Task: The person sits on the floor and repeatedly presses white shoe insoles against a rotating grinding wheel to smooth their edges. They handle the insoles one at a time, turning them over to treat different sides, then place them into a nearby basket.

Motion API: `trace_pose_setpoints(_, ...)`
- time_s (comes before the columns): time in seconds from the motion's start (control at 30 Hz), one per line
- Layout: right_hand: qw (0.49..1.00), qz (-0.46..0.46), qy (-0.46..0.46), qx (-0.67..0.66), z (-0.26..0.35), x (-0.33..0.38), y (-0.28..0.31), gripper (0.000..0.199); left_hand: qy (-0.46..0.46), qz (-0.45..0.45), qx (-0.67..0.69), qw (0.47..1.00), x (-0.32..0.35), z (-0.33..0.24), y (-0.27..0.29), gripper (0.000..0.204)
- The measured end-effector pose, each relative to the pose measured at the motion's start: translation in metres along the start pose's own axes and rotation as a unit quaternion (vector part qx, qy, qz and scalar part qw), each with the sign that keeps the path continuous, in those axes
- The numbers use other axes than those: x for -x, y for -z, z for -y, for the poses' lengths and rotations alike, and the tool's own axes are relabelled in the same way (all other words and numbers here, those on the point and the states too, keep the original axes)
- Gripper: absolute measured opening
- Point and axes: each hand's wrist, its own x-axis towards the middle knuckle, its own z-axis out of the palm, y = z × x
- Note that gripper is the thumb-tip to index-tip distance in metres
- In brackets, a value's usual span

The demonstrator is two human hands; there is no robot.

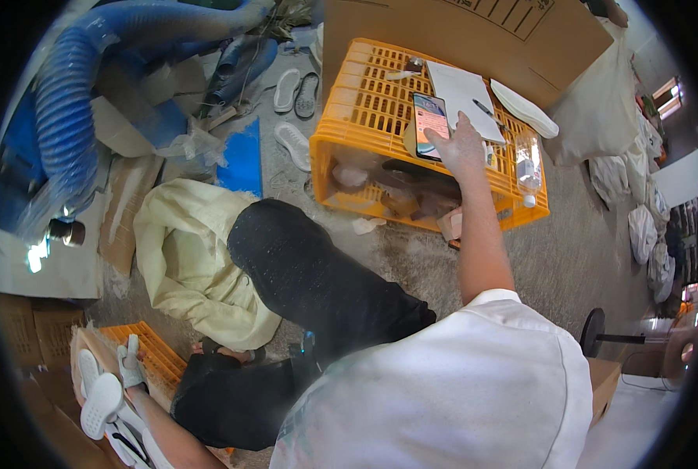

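Right, the landmark is the upturned orange crate [364, 102], standing on a dusty grey concrete floor [568, 250]. The right hand [462, 144] stretches out over the crate's top, fingers [440, 141] spread and flat, touching the lower edge of a phone [429, 123] that lies screen-up and lit on the crate; the hand closes round nothing. Beside the phone on the same top lie a white sheet of paper [462, 90] with a pen [486, 109] across it, a white shoe sole [525, 108] and a clear plastic bottle [527, 168] near the crate's right edge. Behind the crate leans a big cardboard box [474, 31]. Left of the crate, more white soles [294, 144] are scattered on the floor, then a blue sheet [243, 160] and a thick blue ribbed hose [67, 102]. Well in front of the crate, down at the lower left, the left hand [130, 363], in a white glove, rests with fingers curled on a white sole [101, 402] beside a second orange crate [157, 356]; whether it grips the sole I cannot tell. A pale yellow cloth sack [188, 258] lies between the two crates.
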Motion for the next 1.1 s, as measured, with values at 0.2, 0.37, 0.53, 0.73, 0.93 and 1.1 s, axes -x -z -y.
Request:
trace_pose_setpoints(0.2,0.987,-0.054,0.0,-0.152,-0.038,0.011,0.007,0.056,0.081,-0.02,0.031,0.996,0.019,-0.017,-0.015,0.042)
trace_pose_setpoints(0.37,0.97,-0.094,0.042,-0.222,-0.03,0.035,0.016,0.023,0.138,-0.082,-0.059,0.985,0.035,-0.03,-0.007,0.045)
trace_pose_setpoints(0.53,0.919,-0.032,0.161,-0.359,0.027,0.072,0.016,0.022,0.138,-0.018,0.25,0.958,0.083,0.002,0.059,0.062)
trace_pose_setpoints(0.73,0.757,0.171,0.355,-0.521,0.146,0.125,-0.003,0.024,0.133,-0.223,-0.105,0.96,0.162,0.023,0.053,0.05)
trace_pose_setpoints(0.93,0.604,0.386,0.521,-0.463,0.24,0.205,-0.028,0.014,0.303,-0.322,-0.366,0.819,0.325,0.009,-0.04,0.032)
trace_pose_setpoints(1.1,0.604,0.584,0.412,-0.354,0.278,0.273,-0.062,0.022,0.19,-0.366,-0.492,0.767,0.344,0.063,-0.047,0.053)
